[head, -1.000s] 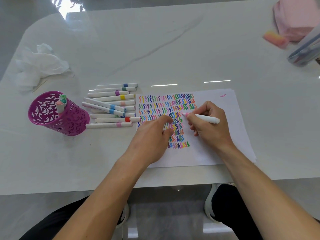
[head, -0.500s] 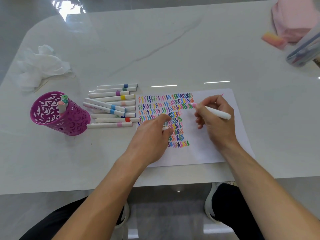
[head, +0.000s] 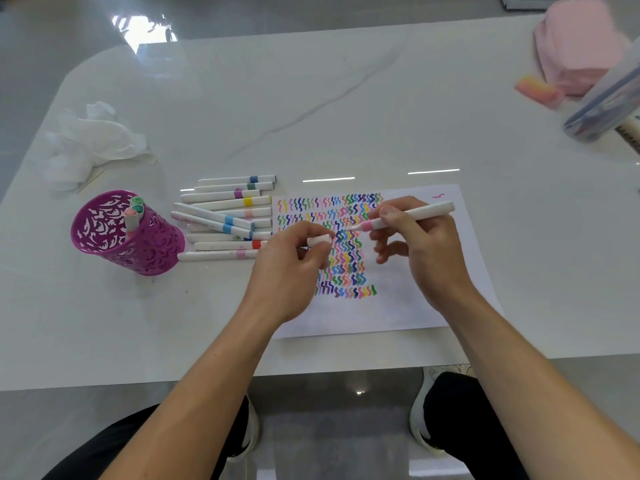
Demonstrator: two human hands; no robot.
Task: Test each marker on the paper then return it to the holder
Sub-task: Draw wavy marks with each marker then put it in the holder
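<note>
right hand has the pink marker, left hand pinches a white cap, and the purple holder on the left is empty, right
Not quite. The purple holder is not empty: the head view shows a few markers standing in it. The right hand does hold the pink marker, and the left hand does pinch a white cap.

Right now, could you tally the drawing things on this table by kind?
Loose markers on the table: 11, roughly; they overlap
Standing markers in the holder: 3
Held marker in right hand: 1
Cap in left hand: 1
Holder: 1
Paper sheet: 1
Total: 18
</note>
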